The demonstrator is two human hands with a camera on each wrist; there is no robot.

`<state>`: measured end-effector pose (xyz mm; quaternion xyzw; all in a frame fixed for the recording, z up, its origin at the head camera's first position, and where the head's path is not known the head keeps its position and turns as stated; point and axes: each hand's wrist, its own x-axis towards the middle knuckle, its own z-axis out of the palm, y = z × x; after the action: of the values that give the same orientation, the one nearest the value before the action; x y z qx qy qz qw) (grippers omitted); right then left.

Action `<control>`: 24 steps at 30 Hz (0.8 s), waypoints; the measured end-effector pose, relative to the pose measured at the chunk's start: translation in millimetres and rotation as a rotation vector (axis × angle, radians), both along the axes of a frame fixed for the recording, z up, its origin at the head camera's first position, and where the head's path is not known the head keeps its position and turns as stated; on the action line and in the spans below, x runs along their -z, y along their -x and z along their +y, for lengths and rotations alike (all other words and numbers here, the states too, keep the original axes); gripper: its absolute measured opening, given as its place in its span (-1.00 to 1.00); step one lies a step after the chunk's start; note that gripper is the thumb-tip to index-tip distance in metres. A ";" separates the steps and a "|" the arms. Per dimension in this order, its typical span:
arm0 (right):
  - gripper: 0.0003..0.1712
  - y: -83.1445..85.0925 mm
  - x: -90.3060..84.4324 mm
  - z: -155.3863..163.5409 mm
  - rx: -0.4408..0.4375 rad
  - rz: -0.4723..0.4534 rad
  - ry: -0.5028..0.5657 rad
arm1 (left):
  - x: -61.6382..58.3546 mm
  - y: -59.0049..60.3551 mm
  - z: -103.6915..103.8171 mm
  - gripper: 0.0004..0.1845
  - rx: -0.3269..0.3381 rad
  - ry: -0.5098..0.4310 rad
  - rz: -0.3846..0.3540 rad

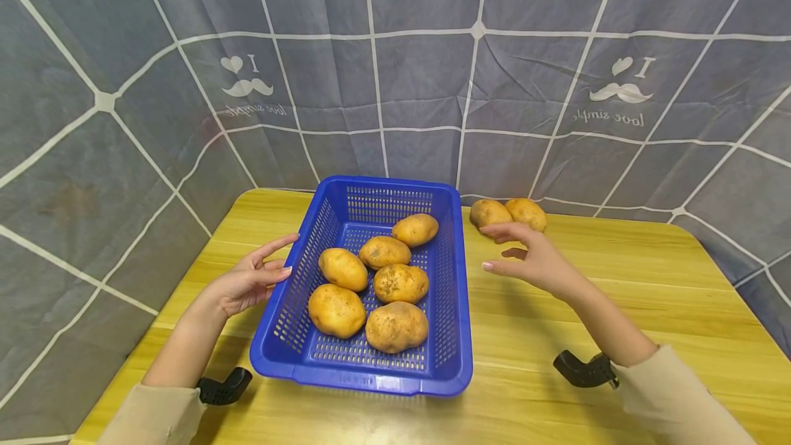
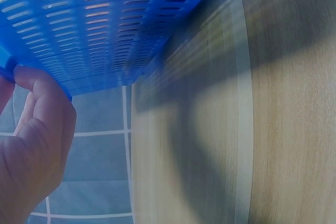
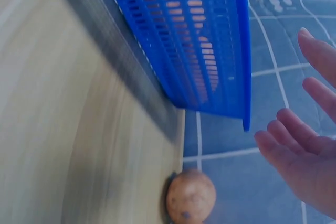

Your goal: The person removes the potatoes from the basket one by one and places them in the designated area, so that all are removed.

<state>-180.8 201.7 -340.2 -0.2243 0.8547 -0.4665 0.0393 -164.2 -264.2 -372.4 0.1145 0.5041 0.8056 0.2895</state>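
A blue plastic basket (image 1: 460, 335) with slotted sides stands on the wooden table, several potatoes (image 1: 400, 283) lying in it. At its left rim my left hand (image 1: 247, 283) holds on, thumb on the edge and other fingers lower down. The left wrist view shows that hand (image 2: 39, 124) bent around the rim. My right hand (image 1: 534, 263) hovers over the table right of the basket, fingers apart and holding nothing. Just beyond its fingertips sit two more potatoes, a left one (image 1: 490, 213) and a right one (image 1: 526, 213). One potato (image 3: 190, 198) shows in the right wrist view.
A grey curtain (image 1: 426, 81) with white lines hangs behind and beside the table (image 1: 593, 266). Black wrist mounts sit at the left sleeve (image 1: 154, 414) and right sleeve (image 1: 673, 397). The table's back edge runs close behind the basket and the two potatoes.
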 end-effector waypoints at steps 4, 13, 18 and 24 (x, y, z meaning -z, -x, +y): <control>-0.38 -5.0 0.5 -6.6 -0.038 -0.009 0.007 | -0.8 -0.6 0.8 -0.44 0.008 -0.010 0.005; -0.38 -11.7 0.7 -23.1 -0.109 0.017 0.052 | -0.7 -0.9 1.6 -0.45 0.014 -0.009 0.013; -0.37 -14.6 -0.8 -32.7 -0.155 0.020 0.063 | -1.2 -0.9 1.3 -0.45 0.015 -0.010 0.006; -0.39 -15.5 -4.1 -44.7 -0.197 0.004 0.069 | -2.2 -0.9 1.2 -0.45 0.008 -0.013 -0.004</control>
<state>-165.2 157.0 -336.1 -0.3093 0.8120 -0.4891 0.0757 -163.3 -263.0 -370.2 0.1169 0.4978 0.8078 0.2932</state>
